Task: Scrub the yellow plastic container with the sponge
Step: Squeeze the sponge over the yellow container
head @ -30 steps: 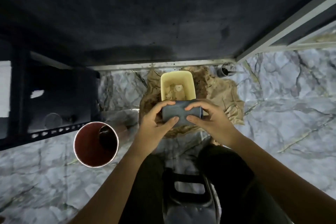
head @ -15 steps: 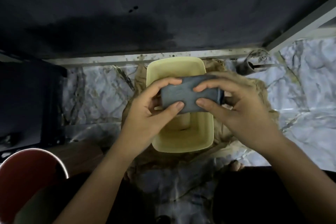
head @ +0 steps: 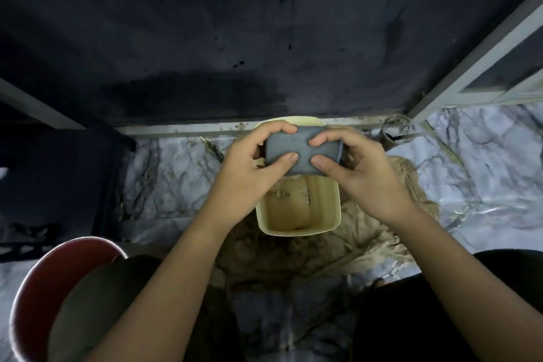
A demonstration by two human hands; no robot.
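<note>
Now closer in than half a second ago, view tipped further down onto the work. Nearest: dark-clothed knees at bottom edge, red bucket point(head: 26, 303) low left, larger in frame than before, partly hidden by left forearm. Both forearms reaching forward and converging

Next out: brown soiled cloth point(head: 367, 232) spread on marble-pattern floor point(head: 484, 179), yellow plastic container point(head: 323, 209) sitting on it, open side up, dirty residue on inside bottom and near wall, not yet wiped as far as can be judged

Above far half of container: grey sponge point(head: 302, 153) held flat by both hands, clear of the container floor. Left hand point(head: 249, 173) clamped on sponge's left end, thumb under near edge, fingers curled over far edge. Right hand point(head: 364, 176) clamped on right end, same pinch, thumb near, fingers over top. Thumbs nearly meeting at middle of near edge

Changed vs earlier: sponge carried from container's near rim, across the opening, to over its far end close to the wall base; container itself not shifted on cloth, only looks bigger from head moving in. Grip unchanged, still two-handed on sponge, neither hand on container

Meaning, as judgement: still positioning or squeezing the sponge, scrubbing proper not begun; likely needs one hand freed to steady container before sponge goes in, else light tub may slide on cloth

Farthest: grimy floor trim point(head: 182, 129), small round fitting point(head: 396, 129) at right of it, dark spattered wall point(head: 264, 38) behind, pale frame point(head: 484, 47) at upper right
</note>
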